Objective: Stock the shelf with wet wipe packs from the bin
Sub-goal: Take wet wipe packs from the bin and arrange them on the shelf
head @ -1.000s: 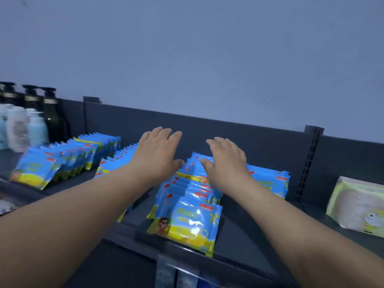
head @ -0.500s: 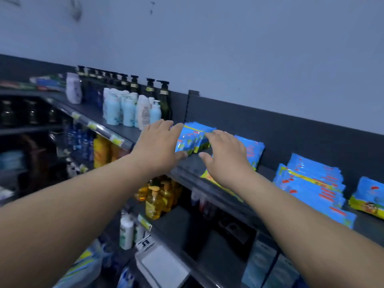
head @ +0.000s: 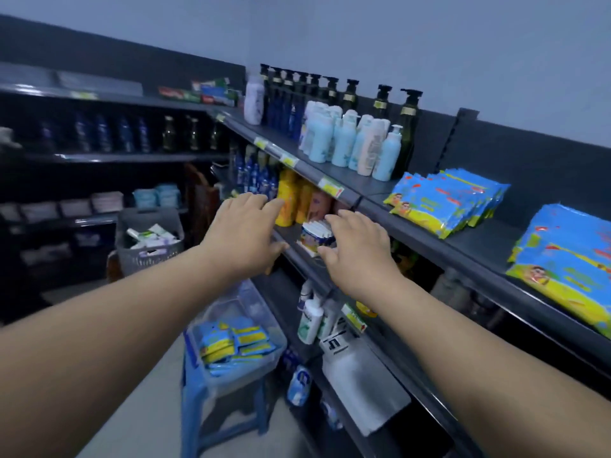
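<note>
Both the left hand (head: pixel 243 236) and right hand (head: pixel 358 246) hold nothing, fingers (head: pixel 269 208) loosely spread.

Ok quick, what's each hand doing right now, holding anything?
Left hand: open, fingers spread, holding nothing.
Right hand: open, fingers spread, holding nothing.

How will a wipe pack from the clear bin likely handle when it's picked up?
The wipe packs look like soft film pouches, so probably floppy rather than stiff. Their glossy wrap hints they may be slippery. Lying jumbled flat in the bin, they seem unlikely to roll.
</note>
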A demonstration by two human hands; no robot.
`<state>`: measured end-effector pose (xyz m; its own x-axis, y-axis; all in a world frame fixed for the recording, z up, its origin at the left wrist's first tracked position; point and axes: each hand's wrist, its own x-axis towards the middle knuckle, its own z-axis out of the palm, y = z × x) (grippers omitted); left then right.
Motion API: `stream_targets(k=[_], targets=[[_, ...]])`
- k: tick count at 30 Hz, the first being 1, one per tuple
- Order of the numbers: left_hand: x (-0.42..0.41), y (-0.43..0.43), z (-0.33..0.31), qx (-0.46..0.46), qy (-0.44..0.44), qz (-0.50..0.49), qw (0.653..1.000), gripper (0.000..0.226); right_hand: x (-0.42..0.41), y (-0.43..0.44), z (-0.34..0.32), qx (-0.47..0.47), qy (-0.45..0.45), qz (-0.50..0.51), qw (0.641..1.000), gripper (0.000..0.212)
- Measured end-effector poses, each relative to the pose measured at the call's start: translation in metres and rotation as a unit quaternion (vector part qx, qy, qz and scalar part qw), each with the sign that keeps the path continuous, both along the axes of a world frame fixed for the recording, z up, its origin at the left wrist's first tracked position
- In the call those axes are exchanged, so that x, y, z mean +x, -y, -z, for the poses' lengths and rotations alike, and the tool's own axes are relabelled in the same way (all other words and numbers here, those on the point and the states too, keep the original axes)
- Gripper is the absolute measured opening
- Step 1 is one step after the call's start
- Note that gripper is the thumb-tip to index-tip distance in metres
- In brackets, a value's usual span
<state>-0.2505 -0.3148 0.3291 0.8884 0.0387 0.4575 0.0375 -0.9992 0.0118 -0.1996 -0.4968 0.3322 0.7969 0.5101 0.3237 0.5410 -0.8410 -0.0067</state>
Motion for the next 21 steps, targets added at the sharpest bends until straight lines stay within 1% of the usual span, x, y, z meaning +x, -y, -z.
stream_targets(k=[6, 10, 15, 21], targets=[[-0.010, -0.055, 0.031, -0.037, -0.030, -0.055, 0.997, 0.079, 0.006, -0.063, 0.032, -0.015, -0.040, -0.050, 0.998, 0.055], [-0.002, -0.082, 0.054, -0.057, -0.065, -0.086, 0.993, 0.077, 0.028, -0.093, 0.056, -0.034, -0.075, -0.077, 0.994, 0.056], [0.028, -0.116, 0.090, -0.051, -0.102, -0.124, 0.986, 0.079, 0.071, -0.128, 0.098, -0.043, -0.118, -0.111, 0.986, 0.058], [0.085, -0.148, 0.141, -0.074, -0.160, -0.156, 0.972, 0.078, 0.135, -0.162, 0.156, -0.057, -0.176, -0.148, 0.972, 0.059]])
